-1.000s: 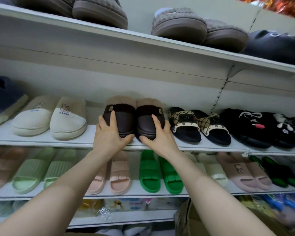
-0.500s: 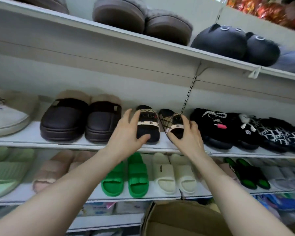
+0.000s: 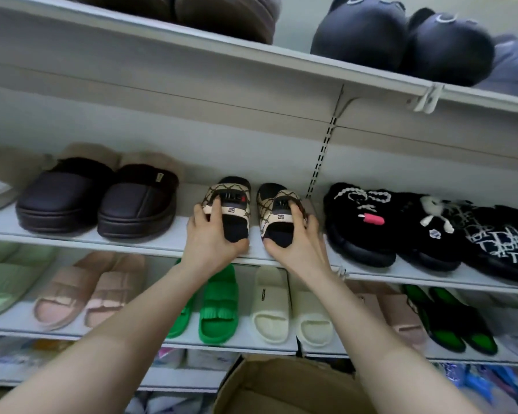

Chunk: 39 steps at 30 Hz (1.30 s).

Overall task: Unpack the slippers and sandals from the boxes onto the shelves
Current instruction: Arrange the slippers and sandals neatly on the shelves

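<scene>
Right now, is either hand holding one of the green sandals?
No: the left hand and right hand each grip a patterned sandal on the middle shelf; the green sandals lie untouched one shelf below.

On the white middle shelf [image 3: 168,243], the two sandals [image 3: 231,204] had navy soles and beige straps crossed by a dark diamond lattice, each with a black patch. Toward the shelf's left end, the clogs [image 3: 102,198] were dark brown with tan fleece lining. Toward its right end, the fuzzy slippers [image 3: 371,225] were black with white trim and a pink charm. On the lower shelf [image 3: 251,345], slides were pale green, pink, bright green [image 3: 219,309] and cream [image 3: 269,306]. The box [image 3: 281,386] was brown.
</scene>
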### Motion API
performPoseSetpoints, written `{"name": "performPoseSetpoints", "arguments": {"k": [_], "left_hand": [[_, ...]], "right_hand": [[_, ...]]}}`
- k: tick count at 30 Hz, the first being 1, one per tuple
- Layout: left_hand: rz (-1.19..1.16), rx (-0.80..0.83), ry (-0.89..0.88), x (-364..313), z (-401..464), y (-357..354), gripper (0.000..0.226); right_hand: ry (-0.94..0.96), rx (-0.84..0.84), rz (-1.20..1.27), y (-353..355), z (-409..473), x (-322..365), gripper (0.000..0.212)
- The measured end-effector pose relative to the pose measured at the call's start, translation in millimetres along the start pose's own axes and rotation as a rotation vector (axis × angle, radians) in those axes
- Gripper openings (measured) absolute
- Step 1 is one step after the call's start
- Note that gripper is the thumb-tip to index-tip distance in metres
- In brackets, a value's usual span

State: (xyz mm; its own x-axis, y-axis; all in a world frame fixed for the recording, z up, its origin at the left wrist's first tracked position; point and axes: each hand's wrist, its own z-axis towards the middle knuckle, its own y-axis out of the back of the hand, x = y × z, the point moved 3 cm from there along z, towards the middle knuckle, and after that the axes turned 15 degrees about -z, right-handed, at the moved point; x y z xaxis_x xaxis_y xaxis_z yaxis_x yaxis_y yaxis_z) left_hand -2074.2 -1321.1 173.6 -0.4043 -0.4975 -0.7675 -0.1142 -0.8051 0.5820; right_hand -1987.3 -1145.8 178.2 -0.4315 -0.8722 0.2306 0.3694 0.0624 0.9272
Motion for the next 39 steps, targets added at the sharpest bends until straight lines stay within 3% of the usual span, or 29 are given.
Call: {"name": "performPoseSetpoints", "arguments": {"k": [10,17,19,23,26,29,31,34,37,39], "left_hand": [[0.063,-0.052,-0.086,-3,-15,-8,0.103],[0.119,0.032,-0.05,1,-6,-5,0.104],[0.173,0.037,-0.049,-3,-4,1,0.105],[0.169,-0.071,-0.21,-39,-6,6,0.091],[0.073,-0.075,-0.356,-84,-15,-14,0.086],[-0.013,0.004,-0.412,-126,-30,-54,0.086],[-0.079,0.053,-0.384,-147,-36,-87,0.092],[-0.155,0.097,-0.278,-175,-39,-136,0.105],[-0.114,0.117,-0.097,-191,-37,-172,0.117],[-0.083,0.094,-0.025,-195,-36,-187,0.121]], "right_hand": [[0.055,0.072,0.02,0,-9,7,0.089],[0.069,0.158,-0.07,14,-10,7,0.086],[0.119,0.085,-0.087,27,-13,1,0.079],[0.244,-0.259,-0.135,69,-25,-34,0.061],[0.2,-0.443,-0.155,97,-23,-87,0.056],[0.089,-0.484,-0.177,116,-17,-155,0.062],[0.001,-0.451,-0.185,119,-10,-201,0.072],[-0.118,-0.255,-0.143,114,-1,-252,0.093],[-0.113,-0.06,-0.052,103,6,-282,0.107],[-0.079,-0.024,-0.007,100,11,-290,0.109]]}}
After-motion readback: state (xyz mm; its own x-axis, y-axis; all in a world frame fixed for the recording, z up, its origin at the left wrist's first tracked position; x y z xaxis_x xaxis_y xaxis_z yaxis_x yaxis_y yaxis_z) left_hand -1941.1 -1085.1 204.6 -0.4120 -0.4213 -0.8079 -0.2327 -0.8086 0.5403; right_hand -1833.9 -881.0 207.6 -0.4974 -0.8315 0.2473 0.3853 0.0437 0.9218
